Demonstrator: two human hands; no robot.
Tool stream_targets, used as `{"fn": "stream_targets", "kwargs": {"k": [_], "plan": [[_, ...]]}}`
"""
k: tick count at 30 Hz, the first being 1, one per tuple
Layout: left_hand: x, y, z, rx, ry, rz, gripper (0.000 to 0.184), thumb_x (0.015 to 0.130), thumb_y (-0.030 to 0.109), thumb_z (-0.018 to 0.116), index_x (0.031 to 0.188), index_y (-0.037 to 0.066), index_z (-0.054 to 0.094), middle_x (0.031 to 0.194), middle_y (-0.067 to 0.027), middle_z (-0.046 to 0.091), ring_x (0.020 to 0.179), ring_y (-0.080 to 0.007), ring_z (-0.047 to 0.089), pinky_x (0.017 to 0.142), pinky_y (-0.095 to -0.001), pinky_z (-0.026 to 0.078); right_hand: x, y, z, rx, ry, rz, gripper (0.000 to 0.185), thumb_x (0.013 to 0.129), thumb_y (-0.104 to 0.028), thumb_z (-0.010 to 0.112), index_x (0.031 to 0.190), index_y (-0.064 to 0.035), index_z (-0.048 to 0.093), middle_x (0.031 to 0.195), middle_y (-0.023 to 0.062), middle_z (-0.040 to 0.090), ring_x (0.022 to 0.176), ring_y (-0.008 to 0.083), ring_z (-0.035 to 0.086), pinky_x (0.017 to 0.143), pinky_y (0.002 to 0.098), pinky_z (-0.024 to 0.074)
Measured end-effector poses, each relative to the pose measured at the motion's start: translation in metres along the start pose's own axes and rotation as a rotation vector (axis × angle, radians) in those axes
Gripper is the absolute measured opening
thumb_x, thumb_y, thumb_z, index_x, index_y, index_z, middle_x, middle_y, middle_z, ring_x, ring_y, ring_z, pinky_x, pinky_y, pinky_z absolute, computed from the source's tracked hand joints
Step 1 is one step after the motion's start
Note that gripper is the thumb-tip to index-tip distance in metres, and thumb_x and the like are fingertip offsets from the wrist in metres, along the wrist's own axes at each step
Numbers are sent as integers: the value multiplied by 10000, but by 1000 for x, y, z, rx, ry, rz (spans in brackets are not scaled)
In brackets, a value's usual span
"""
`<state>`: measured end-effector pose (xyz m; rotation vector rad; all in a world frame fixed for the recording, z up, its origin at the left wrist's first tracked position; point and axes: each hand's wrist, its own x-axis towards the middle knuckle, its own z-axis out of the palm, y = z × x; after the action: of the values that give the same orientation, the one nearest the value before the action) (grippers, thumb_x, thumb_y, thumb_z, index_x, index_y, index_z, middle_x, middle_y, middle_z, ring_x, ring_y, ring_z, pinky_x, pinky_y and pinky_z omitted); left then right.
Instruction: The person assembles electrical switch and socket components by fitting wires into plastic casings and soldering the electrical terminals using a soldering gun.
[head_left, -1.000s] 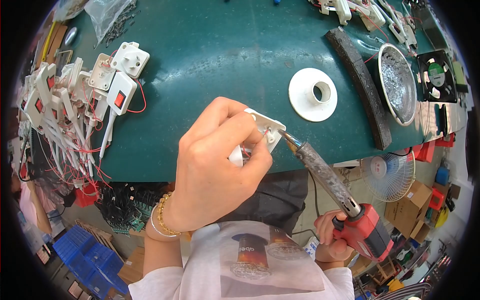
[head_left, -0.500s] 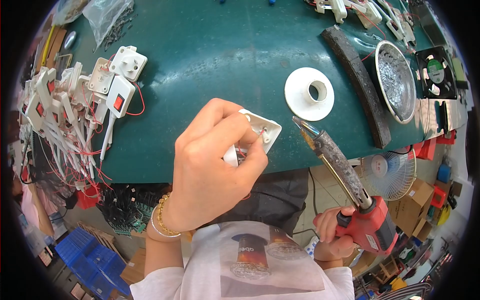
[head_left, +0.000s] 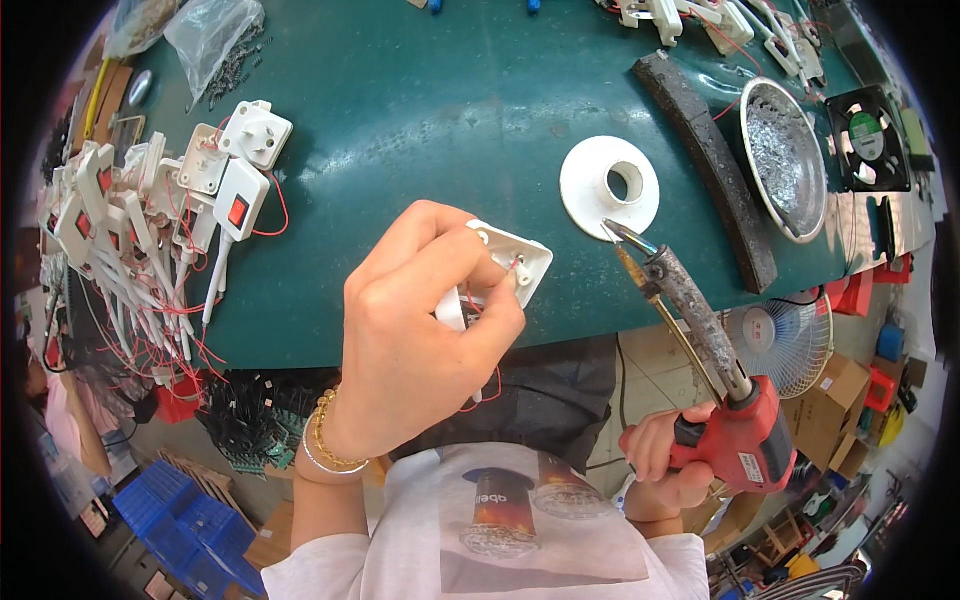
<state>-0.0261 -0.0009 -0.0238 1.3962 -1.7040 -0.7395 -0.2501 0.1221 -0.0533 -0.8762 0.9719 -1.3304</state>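
My left hand (head_left: 425,300) is closed around a white plastic housing (head_left: 537,262), its thumb and fingertips pinching a thin red wire (head_left: 517,264) at the housing's inner corner. Part of the housing is hidden behind the fingers. In my right hand (head_left: 662,452) is a red soldering gun (head_left: 745,440) with a long, stained metal barrel and a thin feed tube alongside it. Its tip points up and left, in front of the lower edge of a white flanged spool (head_left: 588,200) in this view. Whether the tip touches the spool I cannot tell.
White plug housings (head_left: 240,200) with red switches and wires are piled at the left. On the right are a dark curved bar (head_left: 705,165), a metal bowl (head_left: 775,150) with silvery residue and a small black fan (head_left: 868,142). More housings (head_left: 725,30) lie at the back right.
The soldering gun's tip has shifted slightly up and right, toward the lower edge of the white spool. My left hand keeps its hold on the housing and wire, nearly in place.
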Motion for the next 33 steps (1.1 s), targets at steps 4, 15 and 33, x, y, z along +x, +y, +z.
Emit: {"fn": "stream_targets", "kwargs": {"k": [4,15,33], "plan": [[0,0,0,-9,-1,-12,97,623,-55,645,675,-20,571,765,-120,588,648,-216,594,555,-305,473,3,0,2,34,29,-21,612,838,-518,596,1139,-29,383,478,-16,448,376,128,451,398,267,386],[-1,0,0,-20,10,-19,89,627,-50,644,675,-18,576,784,-123,584,647,-219,592,563,-308,473,9,1,4,67,18,-84,573,870,-480,571,1124,-14,354,476,-7,445,362,137,462,390,267,398],[-2,2,-4,-169,64,-27,79,640,-41,659,680,-10,597,818,-122,601,648,-157,582,560,-269,467,12,4,-5,87,-29,-143,546,912,-473,496,1145,-10,323,487,-6,409,365,131,427,389,273,384]]}}
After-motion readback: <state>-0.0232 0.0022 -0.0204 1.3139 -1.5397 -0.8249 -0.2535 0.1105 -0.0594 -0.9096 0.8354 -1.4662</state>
